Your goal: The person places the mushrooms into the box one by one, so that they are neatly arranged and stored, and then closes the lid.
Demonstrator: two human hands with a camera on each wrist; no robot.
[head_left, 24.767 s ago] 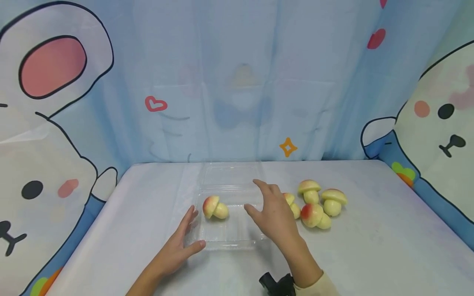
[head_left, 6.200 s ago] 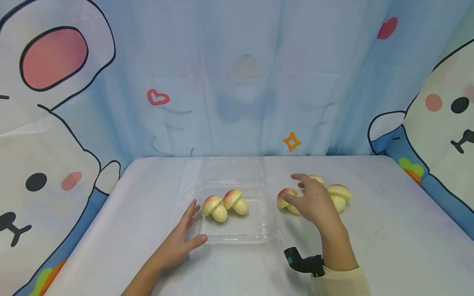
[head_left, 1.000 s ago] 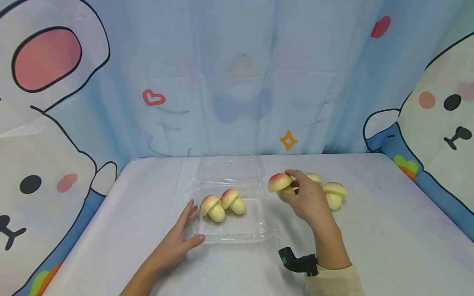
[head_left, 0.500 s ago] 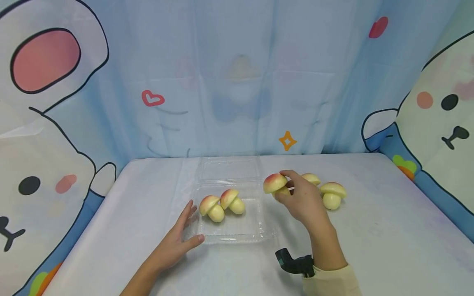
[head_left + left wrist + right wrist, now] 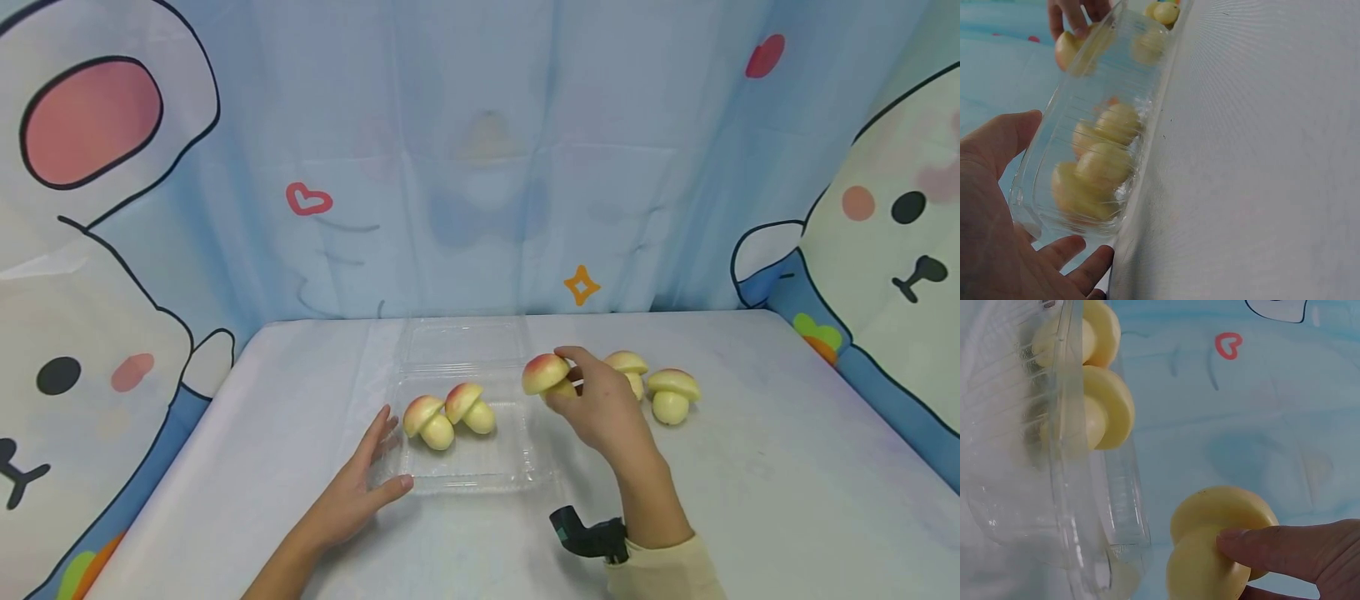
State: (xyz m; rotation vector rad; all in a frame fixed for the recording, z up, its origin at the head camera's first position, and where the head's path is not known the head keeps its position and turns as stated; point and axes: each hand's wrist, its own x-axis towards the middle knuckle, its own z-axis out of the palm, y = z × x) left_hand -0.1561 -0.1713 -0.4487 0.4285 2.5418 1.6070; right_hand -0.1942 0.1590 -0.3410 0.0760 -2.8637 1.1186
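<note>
My right hand (image 5: 603, 408) pinches a toy mushroom (image 5: 545, 374) with a yellow stem and a red-tinged cap, held above the table just right of a clear plastic box (image 5: 480, 482). In the right wrist view the thumb presses on the held mushroom (image 5: 1210, 544), beside the box wall. Two more mushrooms, a left one (image 5: 429, 422) and a right one (image 5: 471, 408), lie side by side in the box. At the box's left side, my left hand (image 5: 352, 500) has its fingers and thumb spread; in the left wrist view this hand (image 5: 997, 206) lies along the box wall.
Right of my right hand stand two further mushrooms, one partly hidden (image 5: 628, 367) and one upright (image 5: 672, 396). The box's clear lid (image 5: 465, 342) lies folded back behind it. A white cloth covers the table (image 5: 787, 483); a printed curtain (image 5: 465, 167) hangs behind.
Over the last second the right hand has carried its mushroom leftward to the box's right edge. Compared with the oldest frame, a second mushroom is in the box. The left hand has stayed put.
</note>
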